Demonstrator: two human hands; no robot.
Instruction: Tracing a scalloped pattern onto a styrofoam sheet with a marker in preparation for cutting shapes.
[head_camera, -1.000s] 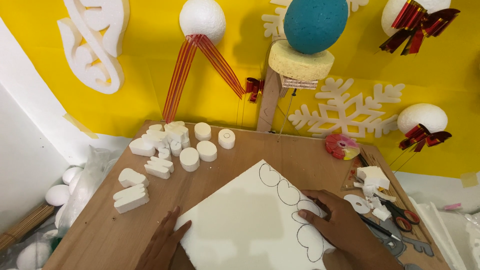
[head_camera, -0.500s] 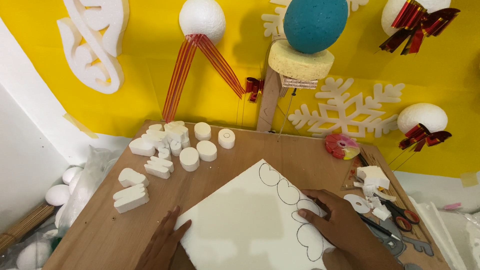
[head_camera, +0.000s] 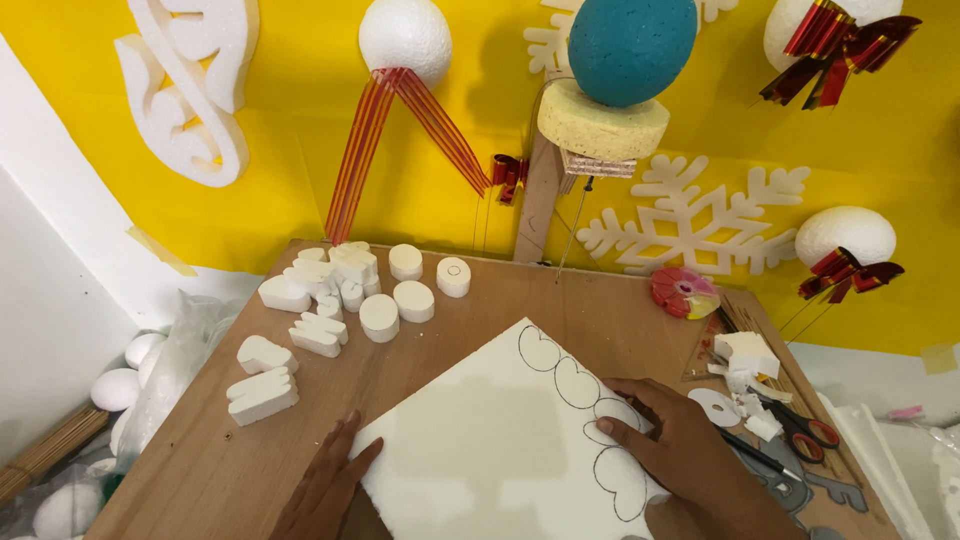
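Note:
A white foam sheet (head_camera: 480, 440) lies tilted on the wooden board (head_camera: 540, 300). Black outlines of rounded shapes run along the sheet's right edge. My left hand (head_camera: 325, 485) rests flat at the sheet's lower left corner, fingers touching its edge. Over the drawn outlines at the right edge, my right hand (head_camera: 680, 450) presses down on the sheet with fingers curled. Whether that hand holds a small tool is hidden by the fingers.
Several cut white foam pieces (head_camera: 350, 290) lie at the board's left back. A red tape roll (head_camera: 683, 292), foam scraps (head_camera: 745, 355), scissors (head_camera: 805, 425) and a pen (head_camera: 755, 455) sit at the right. Foam balls, a snowflake (head_camera: 690, 225) and a teal egg (head_camera: 630, 45) hang on the yellow wall.

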